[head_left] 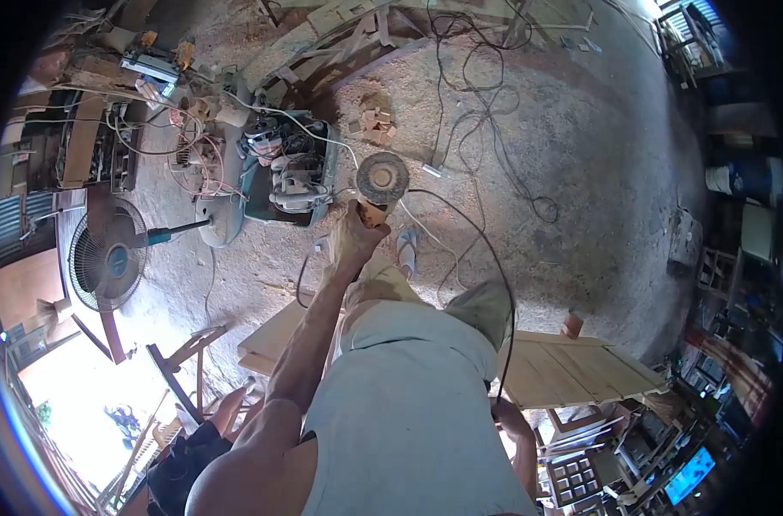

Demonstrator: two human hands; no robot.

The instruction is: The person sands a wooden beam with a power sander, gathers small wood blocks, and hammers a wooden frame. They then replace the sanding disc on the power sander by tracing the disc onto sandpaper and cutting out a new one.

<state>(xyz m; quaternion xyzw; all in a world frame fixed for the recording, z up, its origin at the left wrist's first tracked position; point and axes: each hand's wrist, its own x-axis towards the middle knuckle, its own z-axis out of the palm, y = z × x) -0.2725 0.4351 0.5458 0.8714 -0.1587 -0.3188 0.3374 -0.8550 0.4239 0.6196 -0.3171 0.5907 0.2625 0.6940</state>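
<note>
My left hand (354, 243) is stretched out in front of me and grips an angle grinder (379, 185) by its body, with the round sanding disc facing up. Its black power cord (486, 249) loops to the right and runs down to my right hand (510, 420). That hand is low at my side, by the edge of a slatted wooden panel (572, 370). It is mostly hidden by my shirt, so its grip is unclear. My sandalled foot (406, 249) stands on the dusty floor just beyond the grinder.
A green machine (288, 176) with power tools stands to the left of the grinder. A floor fan (108, 262) is at far left. Tangled cables (486, 112) and wood offcuts (376, 125) lie on the concrete. Another person's limb (228, 408) shows at lower left. Wooden frames (589, 473) are stacked at lower right.
</note>
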